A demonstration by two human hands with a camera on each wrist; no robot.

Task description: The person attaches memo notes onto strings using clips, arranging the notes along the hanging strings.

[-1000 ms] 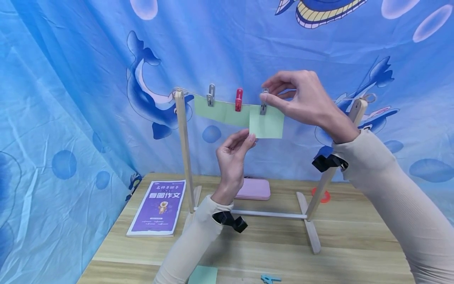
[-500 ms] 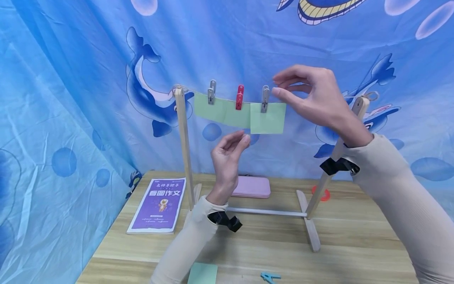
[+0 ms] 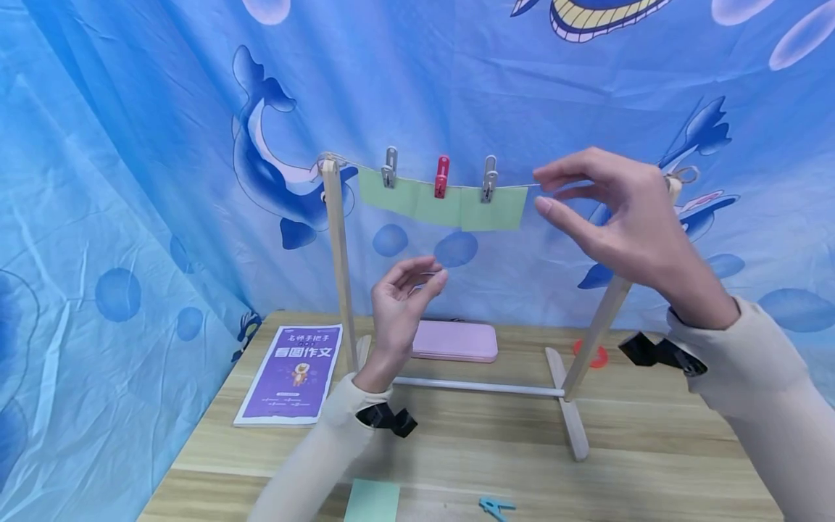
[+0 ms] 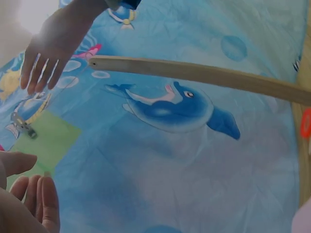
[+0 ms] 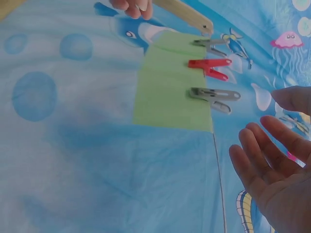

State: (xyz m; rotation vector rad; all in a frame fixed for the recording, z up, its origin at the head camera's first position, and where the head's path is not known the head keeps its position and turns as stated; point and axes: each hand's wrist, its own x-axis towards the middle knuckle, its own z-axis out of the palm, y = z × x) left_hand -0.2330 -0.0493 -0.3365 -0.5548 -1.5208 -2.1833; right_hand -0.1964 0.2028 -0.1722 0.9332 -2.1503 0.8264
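Green paper notes hang in a row from a thin string in the head view; the rightmost note meets its neighbour. A grey clothespin, a red clothespin and a second grey clothespin clip them along the top. To the right of the notes, my right hand hovers with fingers and thumb apart, holding nothing. My left hand is below the notes, fingers loosely bent, touching none of them. The right wrist view shows the right hand beside the clips.
The string runs between two wooden posts joined by a white bar. On the table are a purple book, a pink case, a red ring, a green note and a blue clothespin.
My right hand has let go of the right grey clothespin and moved right. My left hand has released the rightmost note's lower corner and drawn down and left. The note hangs from the string.
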